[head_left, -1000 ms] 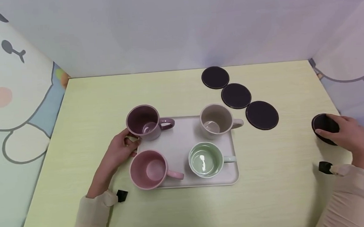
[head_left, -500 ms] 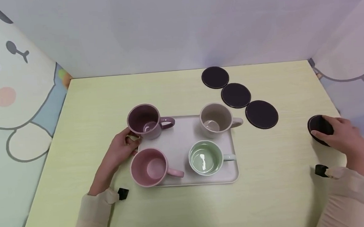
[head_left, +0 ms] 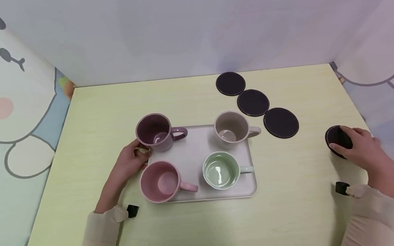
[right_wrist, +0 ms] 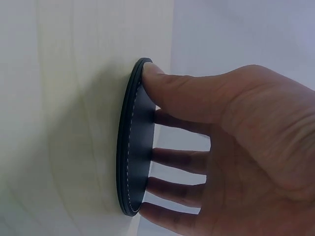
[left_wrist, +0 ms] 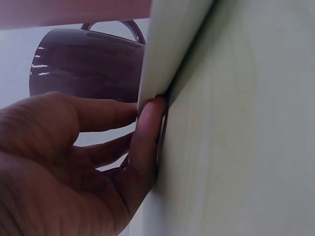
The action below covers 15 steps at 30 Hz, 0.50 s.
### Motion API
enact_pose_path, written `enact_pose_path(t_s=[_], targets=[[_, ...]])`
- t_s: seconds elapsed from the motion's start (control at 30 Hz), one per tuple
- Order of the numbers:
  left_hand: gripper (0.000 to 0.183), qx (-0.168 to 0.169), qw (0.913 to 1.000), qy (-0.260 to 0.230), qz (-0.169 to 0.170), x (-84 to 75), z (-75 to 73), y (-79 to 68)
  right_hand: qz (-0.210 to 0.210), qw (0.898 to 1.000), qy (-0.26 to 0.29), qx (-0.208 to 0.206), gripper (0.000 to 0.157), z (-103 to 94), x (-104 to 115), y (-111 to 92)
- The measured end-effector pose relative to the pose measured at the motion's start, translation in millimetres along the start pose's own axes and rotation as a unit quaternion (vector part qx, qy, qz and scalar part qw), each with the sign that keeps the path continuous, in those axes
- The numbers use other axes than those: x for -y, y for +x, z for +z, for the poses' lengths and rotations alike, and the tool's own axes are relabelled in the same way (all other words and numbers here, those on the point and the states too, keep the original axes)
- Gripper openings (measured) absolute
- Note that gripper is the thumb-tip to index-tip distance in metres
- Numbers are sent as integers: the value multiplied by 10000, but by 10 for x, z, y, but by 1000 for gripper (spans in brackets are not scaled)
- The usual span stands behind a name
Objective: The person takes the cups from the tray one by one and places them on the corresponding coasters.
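My left hand [head_left: 129,162] pinches the left edge of a white tray [head_left: 195,152] between thumb and fingers; the left wrist view shows the fingertips right at its rim. On the tray stand a purple mug [head_left: 161,139], a pink mug [head_left: 160,182], a beige mug [head_left: 231,130] and a green mug [head_left: 221,172] with liquid inside. Far to the right, my right hand [head_left: 362,146] holds a round black coaster [right_wrist: 140,142] by its edge, thumb on one side and fingers spread along the other. White stitching and a layered edge show on the coaster, which is tilted over the table.
Three round black coasters, the far one [head_left: 230,83], the middle one [head_left: 253,102] and the near one [head_left: 281,122], lie in a diagonal row behind and right of the tray. A wall [head_left: 192,34] stands behind the pale wooden table [head_left: 288,207], with patterned panels at both sides.
My right hand has moved left over the table with the coaster. The left hand stays at the tray's edge, and the mugs keep their places.
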<state>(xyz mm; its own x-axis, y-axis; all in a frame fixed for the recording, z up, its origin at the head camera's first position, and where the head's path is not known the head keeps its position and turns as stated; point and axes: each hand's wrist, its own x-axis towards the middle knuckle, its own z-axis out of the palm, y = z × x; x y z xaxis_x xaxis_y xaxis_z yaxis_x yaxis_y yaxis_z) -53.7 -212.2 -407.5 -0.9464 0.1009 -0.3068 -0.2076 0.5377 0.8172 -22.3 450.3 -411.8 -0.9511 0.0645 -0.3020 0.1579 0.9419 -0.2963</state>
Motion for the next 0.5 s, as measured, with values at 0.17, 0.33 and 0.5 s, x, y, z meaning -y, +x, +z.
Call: enact_pose_path(t_s=[0.17,0.33,0.5], targets=[[34,11,10000,-12,-28,-3,3,4,-161,9997,-6,-155,77,58,69,-68],[33,-21,10000,19,34,-3,2,2,-54,9998,100,-146,77,76,162,-131],[33,-19,10000,22,74,0,-4,1,-119,9996,133,-226,76,122,236,-169]])
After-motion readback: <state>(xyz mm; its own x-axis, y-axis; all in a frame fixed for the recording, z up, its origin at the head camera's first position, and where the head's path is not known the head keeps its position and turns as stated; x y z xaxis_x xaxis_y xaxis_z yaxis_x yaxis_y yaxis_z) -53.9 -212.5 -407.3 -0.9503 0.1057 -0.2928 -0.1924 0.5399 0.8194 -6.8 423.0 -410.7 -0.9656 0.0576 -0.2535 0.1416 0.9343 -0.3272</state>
